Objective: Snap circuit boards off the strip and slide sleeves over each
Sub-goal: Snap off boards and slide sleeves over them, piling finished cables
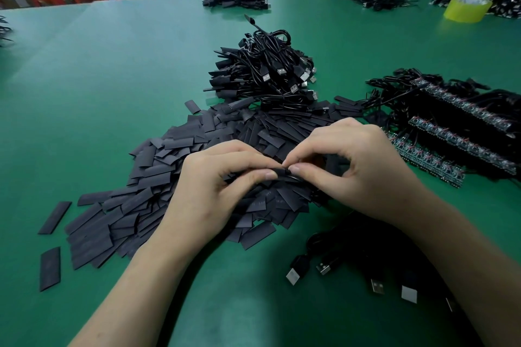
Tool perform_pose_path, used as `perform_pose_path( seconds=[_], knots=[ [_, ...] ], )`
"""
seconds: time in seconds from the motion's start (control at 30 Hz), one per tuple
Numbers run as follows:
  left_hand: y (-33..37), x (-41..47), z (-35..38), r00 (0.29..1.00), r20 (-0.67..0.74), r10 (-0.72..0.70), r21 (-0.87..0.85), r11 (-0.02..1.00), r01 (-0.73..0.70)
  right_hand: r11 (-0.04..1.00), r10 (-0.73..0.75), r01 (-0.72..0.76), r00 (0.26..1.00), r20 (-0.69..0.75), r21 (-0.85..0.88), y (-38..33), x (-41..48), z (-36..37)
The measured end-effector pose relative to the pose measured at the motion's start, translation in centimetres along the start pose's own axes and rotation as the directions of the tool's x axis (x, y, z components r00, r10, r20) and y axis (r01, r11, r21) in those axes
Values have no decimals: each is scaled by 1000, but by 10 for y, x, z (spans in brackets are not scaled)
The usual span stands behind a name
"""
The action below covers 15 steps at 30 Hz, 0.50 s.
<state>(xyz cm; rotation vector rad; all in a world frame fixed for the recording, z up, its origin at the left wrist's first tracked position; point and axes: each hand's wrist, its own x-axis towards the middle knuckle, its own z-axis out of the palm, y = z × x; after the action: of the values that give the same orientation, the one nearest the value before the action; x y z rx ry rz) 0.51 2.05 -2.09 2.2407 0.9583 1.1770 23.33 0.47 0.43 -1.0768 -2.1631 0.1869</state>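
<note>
head view: the left hand (222,177) and the right hand (358,166) meet near the middle of the green bench (112,79). both have a narrow grip, thumb and fingers pinched on one small black sleeve (282,172) held between them. what is inside it is hidden. under the hands lies a big pile of flat black sleeves (158,177), spreading toward the left edge. just behind it sits a heap of black usb cables (267,76). strips of circuit boards (456,138) lie by the right edge. loose usb plugs (338,273) rest near the front edge. a yellow tape roll (466,8) sits at the far right corner.
</note>
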Motion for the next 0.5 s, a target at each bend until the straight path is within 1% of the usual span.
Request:
perform_pose_path(
  seconds=[0.13,0.37,0.43,0.5],
  knots=[
    [-2,0,-1,999,41,-11,-17,1000,12,1000,-3,3,999,52,2,-1,0,-1],
    [-1,0,-4,988,153,-21,-62,998,31,1000,-24,23,989,146,10,-3,1,-3],
    [0,1,-4,986,169,-8,-72,997,20,998,-1,-9,985,170,63,-3,1,-4],
    [1,1,-3,987,163,0,-72,997,12,982,63,-95,979,192,165,-2,1,-5]
  ],
)
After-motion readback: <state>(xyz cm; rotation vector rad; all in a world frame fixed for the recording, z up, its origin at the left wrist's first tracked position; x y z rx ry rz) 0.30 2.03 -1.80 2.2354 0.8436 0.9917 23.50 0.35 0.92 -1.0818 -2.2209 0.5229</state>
